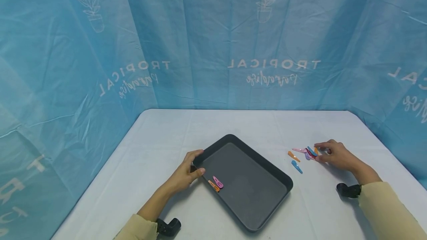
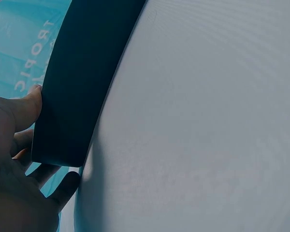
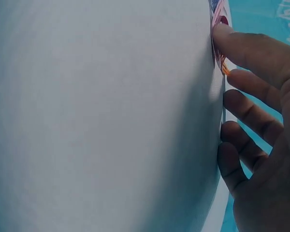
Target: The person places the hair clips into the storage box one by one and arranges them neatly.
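While the left hand (image 1: 185, 173) gripped the tray (image 1: 248, 182), the right hand (image 1: 337, 155) spread around clips (image 1: 311, 151) likely light, stiff, best pinched midway.

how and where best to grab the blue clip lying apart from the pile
Pinch the blue clip across its long edges near the middle, probably best from above and the near side. It lies flat and slim on the white table, with its long edges free, while the nearby orange clip and the pile lie beyond it.
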Action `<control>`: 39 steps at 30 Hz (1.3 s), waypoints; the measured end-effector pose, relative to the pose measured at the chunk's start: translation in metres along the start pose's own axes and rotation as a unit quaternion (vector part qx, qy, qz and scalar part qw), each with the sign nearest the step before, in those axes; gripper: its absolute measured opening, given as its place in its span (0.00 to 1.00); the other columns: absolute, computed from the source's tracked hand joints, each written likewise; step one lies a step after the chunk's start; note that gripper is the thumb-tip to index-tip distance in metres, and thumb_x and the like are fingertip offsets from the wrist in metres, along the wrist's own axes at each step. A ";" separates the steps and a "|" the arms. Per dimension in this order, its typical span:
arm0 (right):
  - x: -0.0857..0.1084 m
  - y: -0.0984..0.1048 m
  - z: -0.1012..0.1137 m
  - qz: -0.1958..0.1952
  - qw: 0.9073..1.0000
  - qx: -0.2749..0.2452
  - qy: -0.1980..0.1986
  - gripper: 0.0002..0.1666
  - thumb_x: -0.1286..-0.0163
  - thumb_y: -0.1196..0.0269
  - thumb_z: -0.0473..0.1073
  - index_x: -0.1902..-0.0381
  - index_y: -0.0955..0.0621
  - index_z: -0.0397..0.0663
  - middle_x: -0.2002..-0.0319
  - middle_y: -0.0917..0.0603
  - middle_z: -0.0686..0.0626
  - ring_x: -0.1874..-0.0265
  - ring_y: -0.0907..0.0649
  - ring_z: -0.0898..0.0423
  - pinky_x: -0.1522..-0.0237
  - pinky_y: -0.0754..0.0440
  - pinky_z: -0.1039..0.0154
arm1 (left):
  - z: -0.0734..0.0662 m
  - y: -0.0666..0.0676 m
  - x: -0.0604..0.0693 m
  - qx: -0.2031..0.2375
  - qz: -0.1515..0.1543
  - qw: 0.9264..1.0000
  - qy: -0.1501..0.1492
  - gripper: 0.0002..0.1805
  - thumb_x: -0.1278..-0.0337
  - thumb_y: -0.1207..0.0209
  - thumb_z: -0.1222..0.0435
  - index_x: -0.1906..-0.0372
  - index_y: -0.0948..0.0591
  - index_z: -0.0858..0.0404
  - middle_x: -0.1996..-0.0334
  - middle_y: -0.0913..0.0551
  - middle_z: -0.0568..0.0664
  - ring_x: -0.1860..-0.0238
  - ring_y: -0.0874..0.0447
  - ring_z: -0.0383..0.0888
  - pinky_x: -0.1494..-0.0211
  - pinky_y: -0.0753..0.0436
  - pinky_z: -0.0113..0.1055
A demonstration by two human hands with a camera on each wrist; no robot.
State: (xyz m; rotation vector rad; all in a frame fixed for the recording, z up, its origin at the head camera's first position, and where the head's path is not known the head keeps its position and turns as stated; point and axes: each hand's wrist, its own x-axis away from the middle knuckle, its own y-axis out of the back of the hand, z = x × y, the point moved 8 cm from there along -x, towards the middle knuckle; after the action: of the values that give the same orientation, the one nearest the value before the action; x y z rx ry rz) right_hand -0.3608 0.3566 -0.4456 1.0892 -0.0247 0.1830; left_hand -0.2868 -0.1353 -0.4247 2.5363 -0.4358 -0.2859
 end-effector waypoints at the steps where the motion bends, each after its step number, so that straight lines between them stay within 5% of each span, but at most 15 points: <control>1: 0.000 0.000 0.000 0.001 1.000 0.000 -0.002 0.41 0.43 0.33 0.55 0.38 0.29 0.37 0.47 0.30 0.32 0.54 0.33 0.40 0.61 0.28 0.54 | 0.000 0.000 0.000 0.001 0.000 1.000 0.000 0.36 0.38 0.42 0.61 0.28 0.43 0.57 0.29 0.45 0.54 0.26 0.51 0.57 0.30 0.44 0.60; 19: -0.001 0.001 -0.001 -0.008 1.000 -0.011 -0.014 0.40 0.44 0.32 0.55 0.41 0.27 0.34 0.46 0.30 0.32 0.53 0.33 0.39 0.58 0.26 0.48 | -0.001 0.000 -0.001 -0.004 0.001 1.000 -0.002 0.36 0.38 0.42 0.62 0.28 0.43 0.57 0.29 0.45 0.55 0.26 0.50 0.58 0.30 0.43 0.60; 30: 0.008 0.007 0.006 -0.006 1.000 -0.016 0.018 0.38 0.42 0.33 0.54 0.40 0.27 0.36 0.46 0.27 0.32 0.52 0.27 0.40 0.58 0.21 0.50 | 0.000 -0.001 -0.001 -0.004 0.003 1.000 -0.002 0.36 0.38 0.43 0.62 0.28 0.43 0.58 0.29 0.45 0.55 0.26 0.51 0.58 0.30 0.43 0.60; 39: 0.014 0.022 0.035 -0.032 0.997 -0.016 0.072 0.33 0.41 0.33 0.50 0.41 0.26 0.38 0.46 0.25 0.35 0.50 0.27 0.40 0.59 0.22 0.51 | -0.001 0.000 0.000 0.002 0.002 1.000 0.003 0.35 0.38 0.42 0.61 0.28 0.43 0.57 0.29 0.45 0.54 0.26 0.52 0.57 0.30 0.43 0.60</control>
State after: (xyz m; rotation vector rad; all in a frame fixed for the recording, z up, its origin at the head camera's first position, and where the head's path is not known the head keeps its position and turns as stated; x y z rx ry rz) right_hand -0.3484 0.3372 -0.4088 1.0403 0.1361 0.2022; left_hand -0.2865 -0.1351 -0.4240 2.5395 -0.4402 -0.2747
